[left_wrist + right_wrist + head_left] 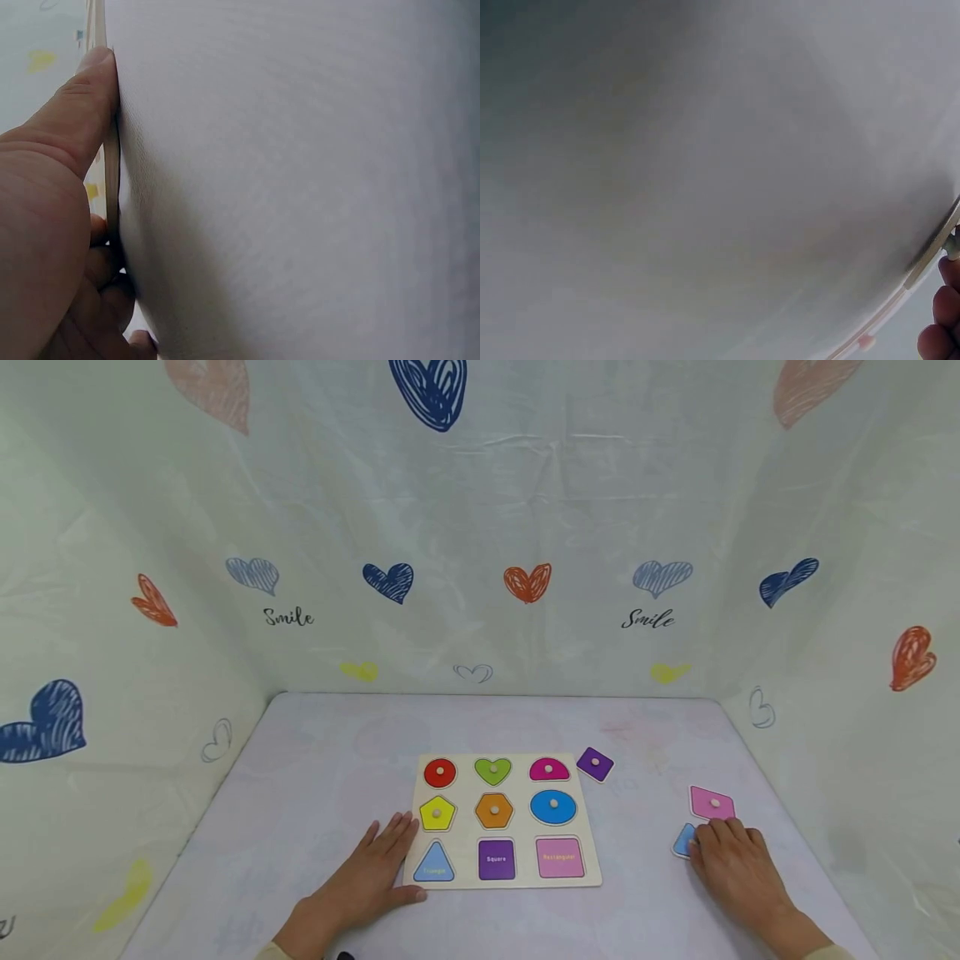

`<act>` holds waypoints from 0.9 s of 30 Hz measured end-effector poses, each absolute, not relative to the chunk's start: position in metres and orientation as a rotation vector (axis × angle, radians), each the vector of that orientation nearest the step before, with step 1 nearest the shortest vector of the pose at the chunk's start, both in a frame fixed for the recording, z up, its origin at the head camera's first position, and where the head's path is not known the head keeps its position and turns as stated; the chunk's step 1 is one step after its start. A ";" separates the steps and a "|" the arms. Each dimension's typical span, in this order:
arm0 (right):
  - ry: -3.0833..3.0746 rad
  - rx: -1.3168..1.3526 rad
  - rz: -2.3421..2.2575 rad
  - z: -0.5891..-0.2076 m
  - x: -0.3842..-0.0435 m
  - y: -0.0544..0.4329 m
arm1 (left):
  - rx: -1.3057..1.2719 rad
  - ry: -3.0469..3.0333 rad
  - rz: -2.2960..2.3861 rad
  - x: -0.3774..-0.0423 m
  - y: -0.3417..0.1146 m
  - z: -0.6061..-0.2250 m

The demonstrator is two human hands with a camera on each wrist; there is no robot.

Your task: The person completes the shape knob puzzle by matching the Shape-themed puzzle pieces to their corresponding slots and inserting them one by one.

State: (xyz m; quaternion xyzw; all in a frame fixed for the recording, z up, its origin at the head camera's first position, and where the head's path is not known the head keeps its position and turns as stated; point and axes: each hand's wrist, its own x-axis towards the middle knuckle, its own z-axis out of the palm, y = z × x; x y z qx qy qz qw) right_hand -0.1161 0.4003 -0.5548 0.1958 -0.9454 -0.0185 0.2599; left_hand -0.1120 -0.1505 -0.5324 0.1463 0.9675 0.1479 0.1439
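A pale wooden shape puzzle board (467, 862) lies on the table, my left hand (363, 872) resting flat at its left edge with fingers extended. In the left wrist view the thumb (82, 97) touches the board's side. Over to the right, my right hand (738, 864) pinches a blue triangle puzzle piece (683, 842), partly covered by the fingers. The right wrist view has the fingertips (946, 304) at a piece's knob. Just behind that hand lies a pink rectangle piece (703, 799) with a knob.
A purple square piece (591, 770) sits at the board's back right corner. Knobbed pieces fill the board's back two rows. Its front row shows printed triangle (435, 860), square (497, 870) and rectangle (558, 868) spaces. Heart-patterned sheets (562, 643) surround the table.
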 end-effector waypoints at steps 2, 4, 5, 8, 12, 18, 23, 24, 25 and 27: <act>-2.572 0.530 -0.050 -0.554 -0.118 0.396 | 0.423 2.789 0.432 -0.112 -0.151 -0.532; -2.581 0.530 -0.057 -0.552 -0.121 0.391 | 0.424 2.790 0.434 -0.112 -0.151 -0.532; -2.583 0.533 -0.056 -0.551 -0.122 0.388 | 0.425 2.791 0.435 -0.112 -0.151 -0.532; -2.580 0.550 -0.052 -0.548 -0.127 0.379 | 0.430 2.792 0.437 -0.112 -0.152 -0.532; -2.572 0.585 -0.040 -0.545 -0.134 0.364 | 0.436 2.791 0.439 -0.112 -0.152 -0.532; -2.619 0.587 -0.050 -0.540 -0.143 0.332 | 0.422 2.770 0.452 -0.113 -0.153 -0.532; -2.703 0.564 -0.080 -0.532 -0.148 0.299 | 0.428 2.767 0.459 -0.115 -0.154 -0.534; -2.715 0.566 -0.079 -0.531 -0.149 0.293 | 0.429 2.768 0.461 -0.115 -0.154 -0.534; -2.724 0.568 -0.078 -0.530 -0.150 0.288 | 0.431 2.769 0.462 -0.115 -0.154 -0.534; -2.734 0.580 -0.060 -0.529 -0.152 0.276 | 0.433 2.771 0.468 -0.114 -0.155 -0.535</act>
